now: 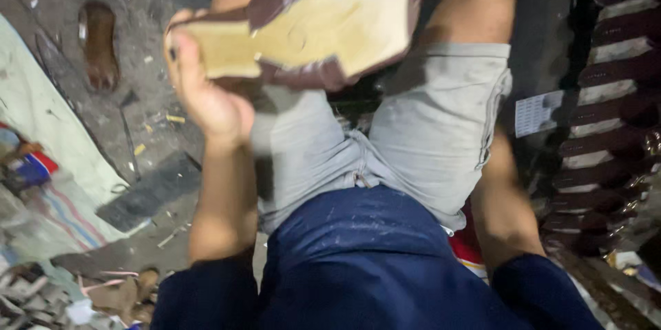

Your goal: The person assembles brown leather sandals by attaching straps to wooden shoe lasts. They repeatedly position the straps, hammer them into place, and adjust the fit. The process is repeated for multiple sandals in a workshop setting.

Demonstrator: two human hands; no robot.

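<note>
Head view, looking down over the lap. The left hand (206,89) is closed on the narrow end of a shoe upper (310,23) — a dark brown leather piece with a tan inner face turned toward the camera — held above the knees at about 12 o'clock in the frame. The thumb lies along the near edge; the fingers wrap behind and are hidden. The right hand is out of sight: only the right forearm (506,206) shows, running from 4 o'clock up toward 2 o'clock, where it passes behind the grey shorts (427,130), so its grip cannot be seen. A dark blue shirt (358,261) fills the frame at 6 o'clock. At 3 o'clock stands a stack (606,96) of similar brown pieces, layered edge-on. On the floor at 10 o'clock lies a single brown shoe (100,44), well apart from the hand; a pale cloth (48,130) spreads at 9 o'clock, with scraps (41,299) at 7 o'clock.
</note>
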